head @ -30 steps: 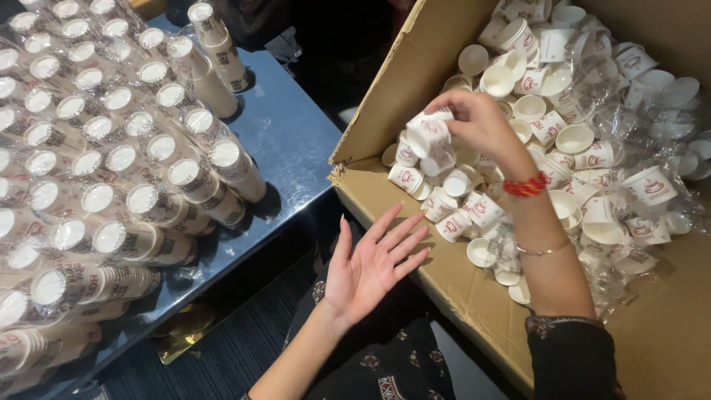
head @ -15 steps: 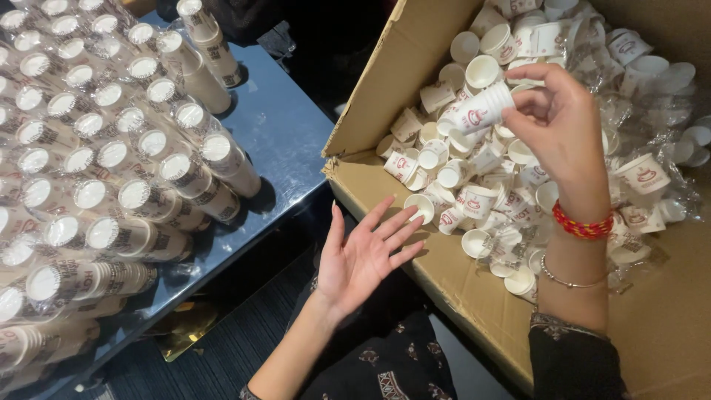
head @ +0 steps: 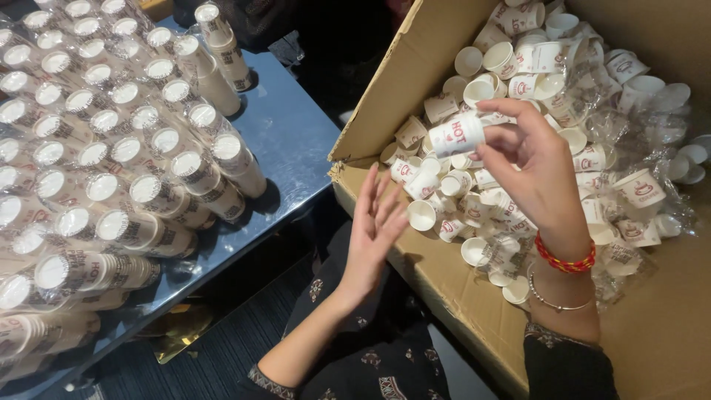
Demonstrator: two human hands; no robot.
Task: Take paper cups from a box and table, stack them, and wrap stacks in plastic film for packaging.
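Observation:
My right hand [head: 537, 167] is raised over an open cardboard box [head: 385, 111] and pinches a small white paper cup [head: 457, 135] with red print between thumb and fingers. The cup lies on its side, above the loose heap of the same cups [head: 563, 111] that fills the box. My left hand [head: 372, 233] hovers just outside the box's near wall, empty, palm turned toward the right hand and fingers spread. It touches nothing. A red thread band and a thin metal bangle circle the right wrist.
Left of the box, a shiny dark table [head: 289, 133] carries several plastic-wrapped sleeves of stacked paper cups [head: 141, 185], lying side by side with their mouths up. Torn clear wrapping [head: 652, 148] lies among the loose cups. Dark carpet shows below, between table and box.
My right hand lifted one cup out of the heap and brought it up and leftward. My left hand turned from palm-up to upright and rose toward the box edge.

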